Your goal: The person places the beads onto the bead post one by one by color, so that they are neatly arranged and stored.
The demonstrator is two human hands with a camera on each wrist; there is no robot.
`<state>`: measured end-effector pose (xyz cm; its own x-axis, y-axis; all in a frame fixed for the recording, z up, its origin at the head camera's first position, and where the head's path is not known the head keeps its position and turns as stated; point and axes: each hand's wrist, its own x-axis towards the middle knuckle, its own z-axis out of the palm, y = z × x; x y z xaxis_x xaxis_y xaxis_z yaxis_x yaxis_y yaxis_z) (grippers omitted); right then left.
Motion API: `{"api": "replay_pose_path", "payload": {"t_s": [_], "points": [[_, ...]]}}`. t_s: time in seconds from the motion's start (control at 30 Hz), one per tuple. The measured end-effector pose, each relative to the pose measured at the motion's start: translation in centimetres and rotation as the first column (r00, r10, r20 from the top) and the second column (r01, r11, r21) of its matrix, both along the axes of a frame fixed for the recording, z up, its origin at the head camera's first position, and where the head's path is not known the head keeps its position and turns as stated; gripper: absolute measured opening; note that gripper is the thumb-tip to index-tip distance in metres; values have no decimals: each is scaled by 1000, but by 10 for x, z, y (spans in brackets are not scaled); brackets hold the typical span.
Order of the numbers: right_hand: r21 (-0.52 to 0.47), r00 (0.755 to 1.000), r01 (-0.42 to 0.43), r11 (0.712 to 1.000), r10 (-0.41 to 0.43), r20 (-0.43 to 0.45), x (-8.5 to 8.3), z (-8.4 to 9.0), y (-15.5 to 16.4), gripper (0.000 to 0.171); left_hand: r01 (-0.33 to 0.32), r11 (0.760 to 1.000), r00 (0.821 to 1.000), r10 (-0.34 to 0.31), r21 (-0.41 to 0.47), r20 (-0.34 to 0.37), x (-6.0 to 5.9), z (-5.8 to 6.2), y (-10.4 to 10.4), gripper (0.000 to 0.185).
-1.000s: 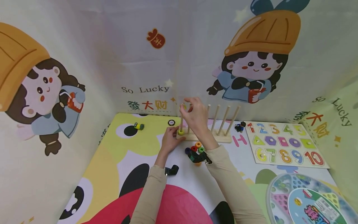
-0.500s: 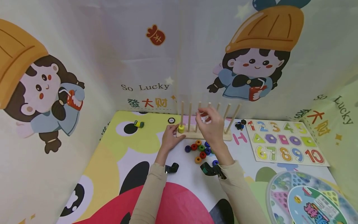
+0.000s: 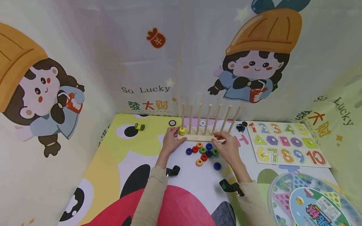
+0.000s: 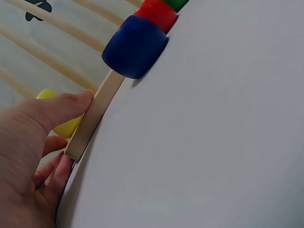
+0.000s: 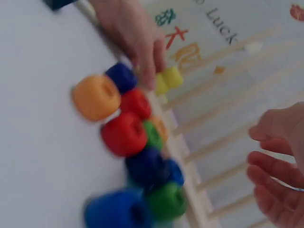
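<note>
A wooden peg rack (image 3: 198, 137) with several upright pegs stands on the mat. Yellow beads (image 3: 182, 131) sit low on its leftmost peg. My left hand (image 3: 171, 141) pinches the left end of the rack base (image 4: 95, 114), thumb on the front edge, beside the yellow beads (image 4: 66, 128). My right hand (image 3: 226, 146) hovers low by the rack's right end, fingers relaxed and empty (image 5: 275, 166). Loose beads lie in front of the rack: blue (image 3: 189, 151), red (image 3: 195, 149), orange (image 3: 199, 162), green (image 3: 215, 152). The wrist views show a blue bead (image 4: 135, 46), an orange (image 5: 95, 97) and a red one (image 5: 123, 134).
A number and shape puzzle board (image 3: 288, 144) lies to the right, and a round clear-lidded box (image 3: 311, 201) at the front right. A small dark figure (image 3: 241, 127), a yellow-green toy (image 3: 139, 126) and a black disc (image 3: 172, 123) sit near the printed cloth walls.
My right hand let a yellow bead slide down the leftmost peg, then moved right and down to the loose beads. My left hand stayed on the rack's end.
</note>
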<state>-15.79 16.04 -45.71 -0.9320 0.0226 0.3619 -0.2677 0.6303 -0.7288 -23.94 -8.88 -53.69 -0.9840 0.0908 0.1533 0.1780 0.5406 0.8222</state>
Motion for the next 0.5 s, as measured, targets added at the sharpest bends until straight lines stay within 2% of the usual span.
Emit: {"api": "replay_pose_path", "payload": {"t_s": [0.13, 0.23, 0.37, 0.5], "points": [[14, 989, -60, 998, 57, 134, 7, -14, 13, 29, -5, 1000, 1000, 5, -5, -2, 1, 1, 0, 69], [1, 974, -111, 994, 109, 197, 12, -24, 19, 32, -5, 1000, 1000, 5, -3, 3, 2, 2, 0, 69], [-16, 955, -163, 987, 162, 250, 15, -34, 25, 34, -7, 1000, 1000, 7, -3, 10, 2, 3, 0, 69], [-16, 946, -174, 985, 172, 274, 16, -43, 28, 35, -5, 1000, 1000, 5, -7, 13, 2, 3, 0, 69]]}}
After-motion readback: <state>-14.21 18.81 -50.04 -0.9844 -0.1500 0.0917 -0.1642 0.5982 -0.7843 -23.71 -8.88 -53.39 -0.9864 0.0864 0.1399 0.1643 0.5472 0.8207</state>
